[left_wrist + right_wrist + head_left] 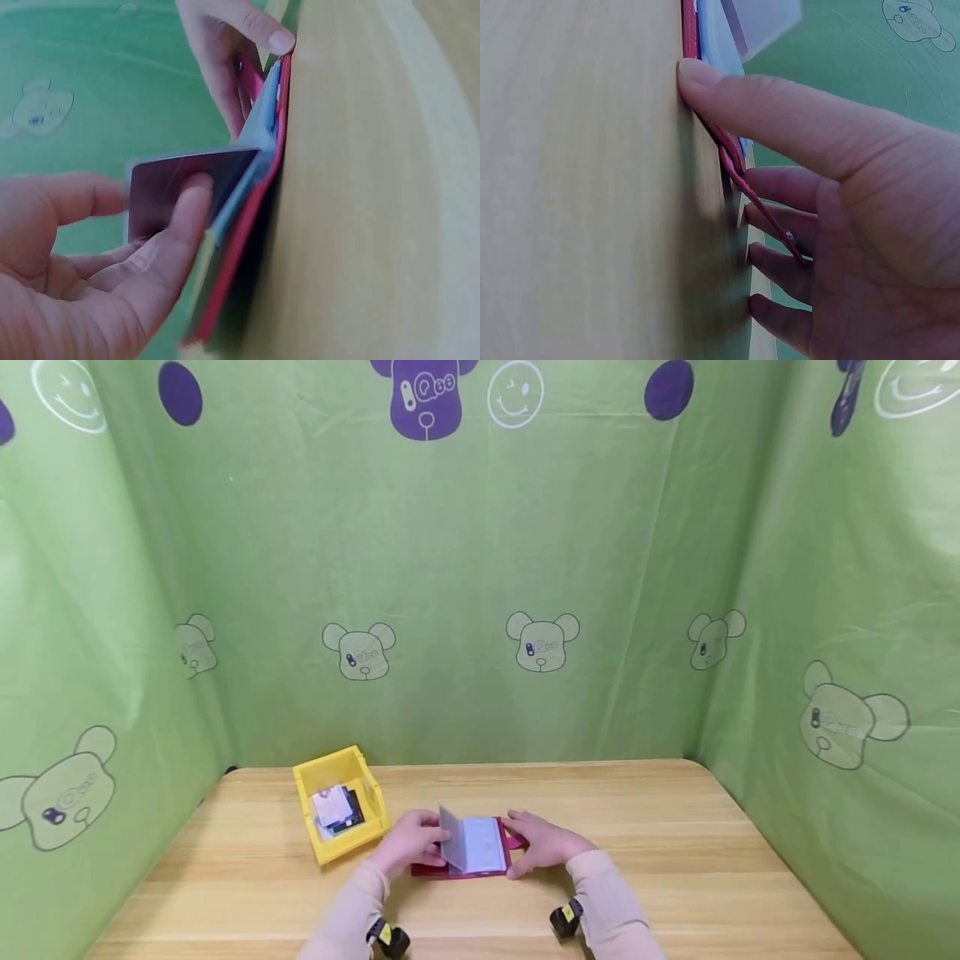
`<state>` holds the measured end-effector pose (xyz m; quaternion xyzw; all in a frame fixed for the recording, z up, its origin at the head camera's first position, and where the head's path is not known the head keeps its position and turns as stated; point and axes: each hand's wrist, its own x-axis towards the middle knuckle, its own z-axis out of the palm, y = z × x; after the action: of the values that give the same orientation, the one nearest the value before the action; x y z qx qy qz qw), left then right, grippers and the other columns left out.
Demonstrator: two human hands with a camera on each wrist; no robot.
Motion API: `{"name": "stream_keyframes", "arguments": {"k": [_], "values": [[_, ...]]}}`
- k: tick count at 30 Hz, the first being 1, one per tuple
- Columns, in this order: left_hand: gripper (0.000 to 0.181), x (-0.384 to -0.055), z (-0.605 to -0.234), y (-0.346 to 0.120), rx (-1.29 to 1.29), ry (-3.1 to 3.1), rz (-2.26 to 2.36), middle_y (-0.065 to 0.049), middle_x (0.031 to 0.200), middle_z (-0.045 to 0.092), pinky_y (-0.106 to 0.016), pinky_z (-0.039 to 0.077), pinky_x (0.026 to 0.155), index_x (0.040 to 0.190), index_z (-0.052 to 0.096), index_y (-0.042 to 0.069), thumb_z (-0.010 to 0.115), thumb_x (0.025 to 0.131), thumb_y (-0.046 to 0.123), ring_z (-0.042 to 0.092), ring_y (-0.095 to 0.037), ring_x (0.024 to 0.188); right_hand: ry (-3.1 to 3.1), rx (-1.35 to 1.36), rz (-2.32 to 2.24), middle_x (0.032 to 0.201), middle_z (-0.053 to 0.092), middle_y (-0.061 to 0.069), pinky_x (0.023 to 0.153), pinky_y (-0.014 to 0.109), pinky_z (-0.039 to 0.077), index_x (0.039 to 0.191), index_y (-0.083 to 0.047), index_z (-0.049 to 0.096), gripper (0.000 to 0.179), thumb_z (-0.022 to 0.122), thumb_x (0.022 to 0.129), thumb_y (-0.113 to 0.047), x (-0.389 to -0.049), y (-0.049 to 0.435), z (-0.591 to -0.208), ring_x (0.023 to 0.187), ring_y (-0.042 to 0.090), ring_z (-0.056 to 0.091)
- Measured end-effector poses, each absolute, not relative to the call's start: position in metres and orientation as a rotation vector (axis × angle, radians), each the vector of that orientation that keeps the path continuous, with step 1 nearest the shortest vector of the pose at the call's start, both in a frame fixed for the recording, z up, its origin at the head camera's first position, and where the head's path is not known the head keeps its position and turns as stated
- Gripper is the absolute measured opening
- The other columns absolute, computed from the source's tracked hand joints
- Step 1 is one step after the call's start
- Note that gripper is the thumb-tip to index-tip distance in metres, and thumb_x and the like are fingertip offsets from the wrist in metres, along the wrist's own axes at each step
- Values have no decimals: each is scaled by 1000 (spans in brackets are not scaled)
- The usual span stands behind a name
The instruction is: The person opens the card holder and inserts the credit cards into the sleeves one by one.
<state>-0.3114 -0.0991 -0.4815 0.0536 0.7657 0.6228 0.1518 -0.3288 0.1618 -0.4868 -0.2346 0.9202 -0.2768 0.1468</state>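
Note:
A red card holder (480,874) lies spread on the table, its clear plastic sleeves (483,843) showing. My left hand (411,842) pinches one raised sleeve page, which stands up from the spine. In the left wrist view this page (157,195) looks dark, with the thumb on its face and fingers behind. At the holder's right edge, my right hand (547,841) holds the cover between the thumb at the near corner and the fingers at the far side. A pink-red strap (761,202) sticks out from the cover under the right palm.
Left of the holder, a yellow bin (352,842) stands tilted in angle on the table (675,877). Several cards (332,806), pale and dark, lie inside it. Green printed cloth (450,543) walls the table at the back and both sides.

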Motion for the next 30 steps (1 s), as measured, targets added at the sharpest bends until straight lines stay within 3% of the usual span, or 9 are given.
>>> {"name": "stream_keyframes", "arguments": {"k": [7,13,21,30], "values": [[52,-310,-495,-128,186,2027,1894,-26,103,67,-34,62,76,132,41,-19,55,85,-1,69,-21,81,2666,-675,-783,157,28,25,118,63,21,146,2,39,95,84,67,-27,-329,162,-486,145,46,24],[56,-301,-497,-142,101,2011,1898,-25,103,65,-37,62,78,136,35,-18,57,89,2,69,-20,79,2654,-672,-781,157,26,24,118,63,21,147,1,38,95,83,68,-28,-330,162,-487,145,46,23],[53,-292,-496,-160,69,2014,1894,-21,105,68,-37,62,79,135,37,-16,57,94,10,72,-19,81,2643,-680,-796,157,28,24,118,64,21,147,1,38,94,83,69,-26,-327,163,-486,145,47,24],[44,-292,-468,-184,-28,2253,1982,-29,114,64,-44,60,85,133,46,-11,54,93,7,70,-23,88,2645,-683,-777,157,27,24,118,64,21,147,0,38,94,83,69,-28,-328,162,-486,145,46,23]]}}
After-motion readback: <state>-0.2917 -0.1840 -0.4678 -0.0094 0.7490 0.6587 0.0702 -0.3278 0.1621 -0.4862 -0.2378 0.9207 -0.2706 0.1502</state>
